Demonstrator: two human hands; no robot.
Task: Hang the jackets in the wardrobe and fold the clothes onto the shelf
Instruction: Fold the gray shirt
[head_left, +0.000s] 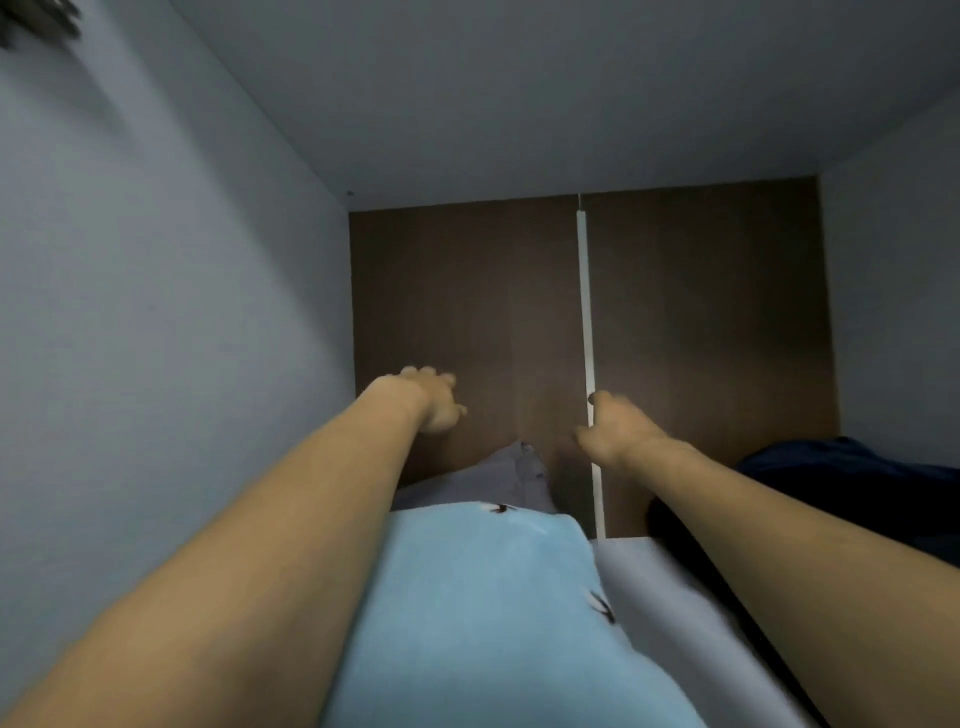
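Observation:
A light blue garment (493, 597) with small dark marks lies on the wardrobe shelf (649, 582), stretching from the front edge inward. A grey garment (498, 478) lies behind it, deeper in. My left hand (434, 400) and my right hand (615, 428) both reach far into the compartment, above the grey garment, fingers loosely curled and holding nothing. Both forearms flank the blue garment.
The compartment has white side walls, a white ceiling and a brown back panel (467, 291) split by a white strip (587, 312). A dark navy garment (852, 473) lies at the right on the shelf. Something dark shows at the top left corner.

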